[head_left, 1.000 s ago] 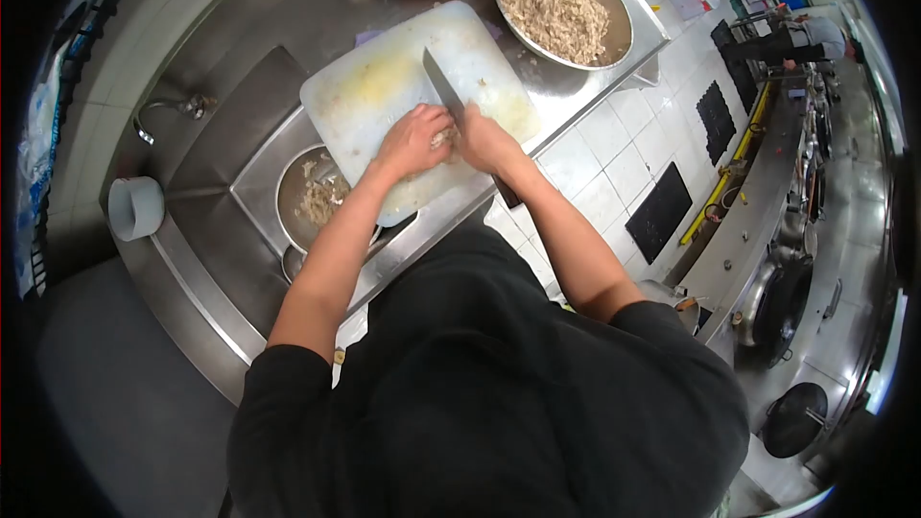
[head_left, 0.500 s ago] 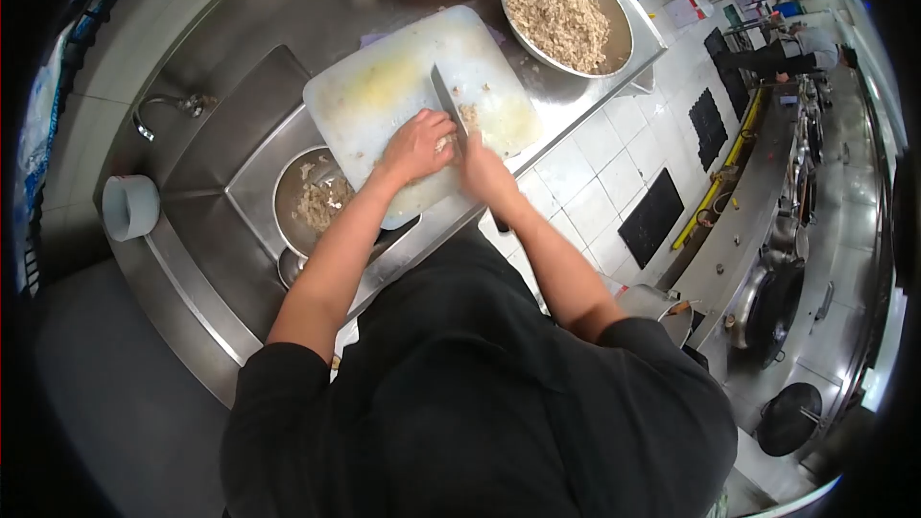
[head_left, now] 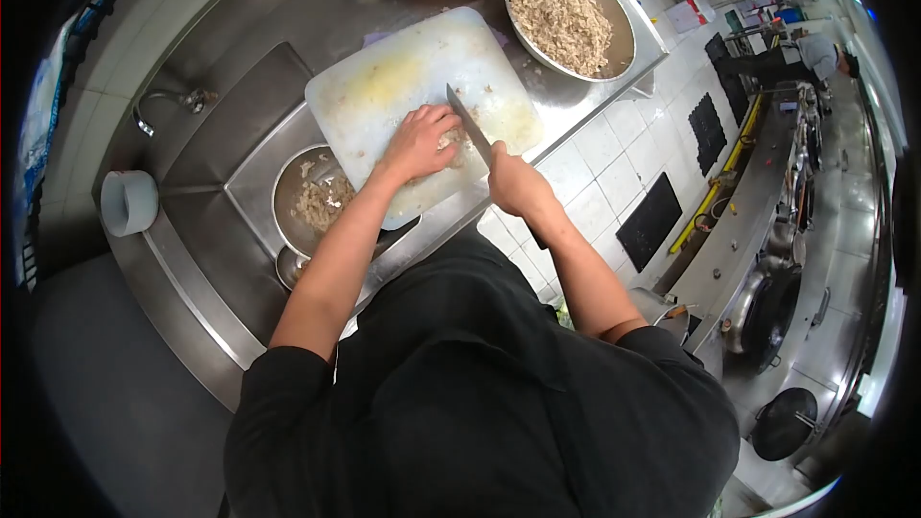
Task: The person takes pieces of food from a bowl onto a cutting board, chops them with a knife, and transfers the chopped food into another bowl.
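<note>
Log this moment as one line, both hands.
left hand: against pale food; right hand: holding knife; under food: cutting board; beside board: bowl of chopped food

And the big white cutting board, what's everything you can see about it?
The cutting board is white, with rounded corners and a yellowish stain; it looks like plastic. It lies flat, slantwise, on the metal counter, seemingly partly over the sink. Pale food bits lie on it, some by the left hand. The knife's blade is over it; I can't tell if they touch.

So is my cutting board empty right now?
Not empty: pale chopped food lies on the cutting board by your left hand, with small scraps beyond.
</note>
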### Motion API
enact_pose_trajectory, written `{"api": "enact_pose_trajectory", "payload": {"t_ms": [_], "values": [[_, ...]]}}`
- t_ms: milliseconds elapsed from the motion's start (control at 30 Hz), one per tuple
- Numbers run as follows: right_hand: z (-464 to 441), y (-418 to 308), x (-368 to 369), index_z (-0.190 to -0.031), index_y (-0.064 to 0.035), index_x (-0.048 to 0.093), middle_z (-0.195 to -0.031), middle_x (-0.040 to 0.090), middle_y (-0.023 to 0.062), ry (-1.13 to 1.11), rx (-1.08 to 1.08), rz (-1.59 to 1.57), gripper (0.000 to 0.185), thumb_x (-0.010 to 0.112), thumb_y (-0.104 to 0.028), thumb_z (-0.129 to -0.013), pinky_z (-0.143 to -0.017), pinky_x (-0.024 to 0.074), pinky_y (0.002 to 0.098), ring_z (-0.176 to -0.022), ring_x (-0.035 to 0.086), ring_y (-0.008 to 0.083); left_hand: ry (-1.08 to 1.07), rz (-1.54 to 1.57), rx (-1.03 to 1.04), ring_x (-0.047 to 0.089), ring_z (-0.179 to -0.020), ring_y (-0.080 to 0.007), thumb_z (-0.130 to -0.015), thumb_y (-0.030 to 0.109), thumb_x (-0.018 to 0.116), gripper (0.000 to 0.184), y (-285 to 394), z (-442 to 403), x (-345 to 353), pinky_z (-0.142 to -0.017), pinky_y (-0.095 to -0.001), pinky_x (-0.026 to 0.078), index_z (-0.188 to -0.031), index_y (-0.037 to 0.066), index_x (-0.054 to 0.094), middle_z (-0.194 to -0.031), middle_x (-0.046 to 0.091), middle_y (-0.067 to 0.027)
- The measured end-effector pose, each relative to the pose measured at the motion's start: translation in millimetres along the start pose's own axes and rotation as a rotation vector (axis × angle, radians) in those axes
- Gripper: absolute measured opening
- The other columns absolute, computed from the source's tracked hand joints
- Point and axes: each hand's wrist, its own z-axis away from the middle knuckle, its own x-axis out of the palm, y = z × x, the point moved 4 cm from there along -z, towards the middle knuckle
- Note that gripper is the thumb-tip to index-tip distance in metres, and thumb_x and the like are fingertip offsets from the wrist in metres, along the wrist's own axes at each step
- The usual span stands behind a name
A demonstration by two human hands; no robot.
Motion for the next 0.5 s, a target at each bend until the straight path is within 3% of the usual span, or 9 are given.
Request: {"api": "enact_pose_trajectory", "payload": {"t_ms": [100, 167, 233, 300, 367, 500], "values": [[-19.8, 8.4, 29.6, -0.117, 0.0035, 0.046, -0.098, 0.071, 0.0339, 0.039, 0.031, -0.005, 0.025, 0.049, -0.004, -0.093, -0.082, 0.0545, 0.0571, -0.095, 0.070, 0.0503, -0.135, -0.032, -0.071, 0.055, -0.124, -0.0298, -0.084, 0.025, 0.070, 0.039, 0.7, -5.1, 3.3, -0.108, -0.0427, 0.043, -0.120, 0.009, 0.070, -0.130, 0.063, -0.0090], [-51.2, 8.1, 30.9, -0.119, 0.0027, 0.047, -0.098, 0.071, 0.0329, 0.187, -0.098, -0.084, 0.027, 0.050, -0.005, -0.093, -0.083, 0.0549, 0.0566, -0.095, 0.070, 0.0499, -0.230, -0.062, -0.090, 0.057, -0.121, -0.0295, -0.085, 0.025, 0.069, 0.039, 0.3, -11.9, 4.9, -0.106, -0.0424, 0.044, -0.120, 0.009, 0.070, -0.126, 0.064, -0.0084], [-77.1, 6.6, 13.0, -0.119, 0.0031, 0.048, -0.098, 0.071, 0.0331, 0.183, -0.142, -0.077, 0.027, 0.050, -0.005, -0.093, -0.082, 0.0548, 0.0569, -0.094, 0.070, 0.0500, -0.246, -0.067, -0.079, 0.057, -0.120, -0.0313, -0.085, 0.025, 0.071, 0.038, 1.0, -12.5, 2.4, -0.104, -0.0425, 0.045, -0.119, 0.008, 0.069, -0.126, 0.064, -0.0098], [-79.5, 3.0, -5.9, -0.119, 0.0035, 0.048, -0.097, 0.071, 0.0333, 0.191, -0.198, -0.064, 0.027, 0.050, -0.005, -0.093, -0.082, 0.0547, 0.0572, -0.094, 0.070, 0.0501, -0.248, -0.082, -0.064, 0.057, -0.120, -0.0331, -0.085, 0.025, 0.072, 0.037, 1.3, -19.4, -4.3, -0.102, -0.0425, 0.047, -0.117, 0.007, 0.068, -0.126, 0.064, -0.0111], [-57.2, -1.3, -20.4, -0.119, 0.0041, 0.049, -0.098, 0.070, 0.0342, 0.163, -0.201, -0.048, 0.027, 0.049, -0.004, -0.093, -0.082, 0.0548, 0.0573, -0.093, 0.070, 0.0502, 0.004, -0.017, -0.052, 0.057, -0.121, -0.0328, -0.085, 0.024, 0.072, 0.034, 6.5, -13.4, -18.2, -0.103, -0.0417, 0.047, -0.113, 0.007, 0.069, -0.122, 0.065, -0.0119], [-14.7, -4.4, -6.8, -0.120, 0.0041, 0.048, -0.101, 0.070, 0.0354, 0.038, -0.125, -0.093, 0.028, 0.049, -0.003, -0.093, -0.085, 0.0546, 0.0569, -0.097, 0.070, 0.0495, -0.074, 0.059, -0.081, 0.058, -0.120, -0.0326, -0.082, 0.024, 0.073, 0.037, 0.4, -5.3, -16.7, -0.103, -0.0419, 0.048, -0.115, 0.006, 0.071, -0.123, 0.067, -0.0123]]}}
